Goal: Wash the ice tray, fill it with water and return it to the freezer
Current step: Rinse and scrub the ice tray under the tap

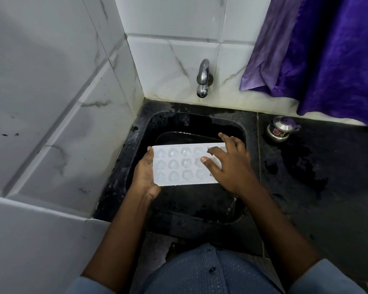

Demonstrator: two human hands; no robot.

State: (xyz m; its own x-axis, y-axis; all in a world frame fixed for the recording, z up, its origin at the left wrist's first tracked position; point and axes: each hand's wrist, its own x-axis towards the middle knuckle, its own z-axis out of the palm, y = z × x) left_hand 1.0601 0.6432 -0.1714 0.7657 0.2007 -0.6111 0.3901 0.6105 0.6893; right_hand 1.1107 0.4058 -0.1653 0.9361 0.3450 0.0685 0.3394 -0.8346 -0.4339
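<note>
A white ice tray with rows of small moulded cups is held level over the black sink. My left hand grips its left short end, thumb on the upper corner and fingers under it. My right hand lies spread across the tray's right part, fingers resting on the cups and hiding that end. The chrome tap sticks out of the tiled back wall above the sink; no water is seen running from it.
A small steel pot with a purple lid stands on the wet black counter to the right. Purple cloth hangs at the upper right. White marble-patterned tiled walls close in the left and back.
</note>
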